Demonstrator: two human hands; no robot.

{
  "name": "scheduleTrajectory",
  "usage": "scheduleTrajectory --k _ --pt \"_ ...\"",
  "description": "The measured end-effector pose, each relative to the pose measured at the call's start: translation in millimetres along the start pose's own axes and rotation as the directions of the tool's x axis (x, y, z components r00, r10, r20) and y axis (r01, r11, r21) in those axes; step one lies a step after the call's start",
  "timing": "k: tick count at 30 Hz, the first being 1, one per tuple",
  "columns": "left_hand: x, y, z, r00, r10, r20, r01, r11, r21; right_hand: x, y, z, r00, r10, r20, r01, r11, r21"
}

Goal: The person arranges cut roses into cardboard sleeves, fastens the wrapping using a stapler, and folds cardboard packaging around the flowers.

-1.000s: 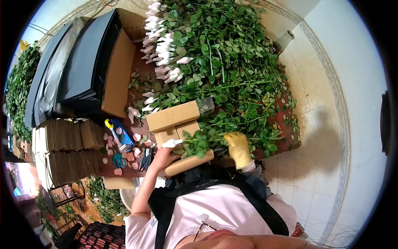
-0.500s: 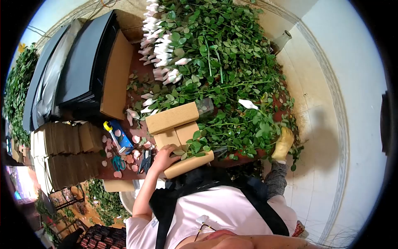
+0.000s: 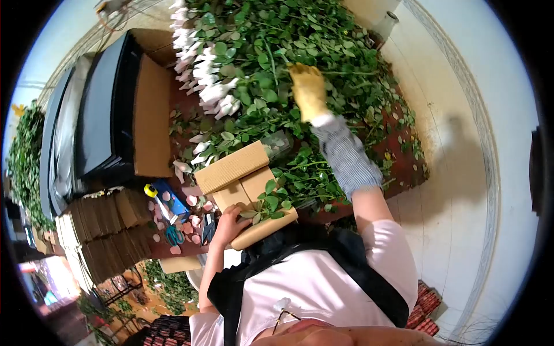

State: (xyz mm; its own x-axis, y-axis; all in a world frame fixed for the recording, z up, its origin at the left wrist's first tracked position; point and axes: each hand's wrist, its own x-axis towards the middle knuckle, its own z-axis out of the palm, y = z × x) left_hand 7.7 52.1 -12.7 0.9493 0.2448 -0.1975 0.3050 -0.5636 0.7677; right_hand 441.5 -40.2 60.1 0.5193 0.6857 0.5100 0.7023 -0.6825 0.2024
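Bare and bent, my left hand [image 3: 229,224] rests at the left end of an unfolded corrugated cardboard wrap [image 3: 234,167]. Its fingers curl beside rose leaves [image 3: 271,203] lying on the wrap; what is under them is hidden. Over the large heap of rose stems [image 3: 340,43], my right hand [image 3: 309,92] wears a yellow glove and a grey knitted sleeve. Its fingers point down into the foliage, near a pale green stem, and their grip is unclear. White-sleeved rose buds [image 3: 216,95] line the heap's left side.
Left of the wrap lie blue-handled scissors [image 3: 174,235], a blue box [image 3: 173,199], a yellow-capped tool [image 3: 151,191] and scattered pink petals. Stacked folded cardboard [image 3: 109,222] and dark sheets [image 3: 107,115] stand farther left. A bottle [image 3: 385,26] is by the wall.
My gloved right hand has swung from the right edge of the heap up and left over its middle. The single white-sleeved rose near it no longer shows there. My left hand stays at the wrap.
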Motion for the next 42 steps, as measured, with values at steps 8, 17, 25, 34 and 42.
scheduleTrajectory --k 8,17,25,34,42 --pt "0.0 0.8 0.4 0.997 -0.078 0.018 0.078 0.997 -0.001 -62.8 -86.6 0.3 0.771 -0.098 0.629 -0.070 0.969 0.237" --pt "1.2 7.4 -2.9 0.995 -0.095 0.034 0.095 0.995 0.025 -69.8 -53.0 51.8 0.941 -0.149 0.303 0.109 0.983 0.145" --pt "1.4 5.8 -1.4 0.997 -0.071 0.032 0.070 0.997 0.023 -66.1 -58.7 109.6 0.830 -0.213 0.515 0.264 0.964 -0.028" --pt "0.5 4.3 -1.0 1.000 -0.017 0.010 0.017 1.000 0.024 16.5 -22.9 -6.2 0.805 -0.342 0.484 -0.023 0.798 0.602" --pt "0.3 1.2 1.8 1.000 -0.009 -0.001 0.009 1.000 0.015 0.8 -21.0 68.1 0.968 0.152 -0.202 -0.123 0.982 0.146"
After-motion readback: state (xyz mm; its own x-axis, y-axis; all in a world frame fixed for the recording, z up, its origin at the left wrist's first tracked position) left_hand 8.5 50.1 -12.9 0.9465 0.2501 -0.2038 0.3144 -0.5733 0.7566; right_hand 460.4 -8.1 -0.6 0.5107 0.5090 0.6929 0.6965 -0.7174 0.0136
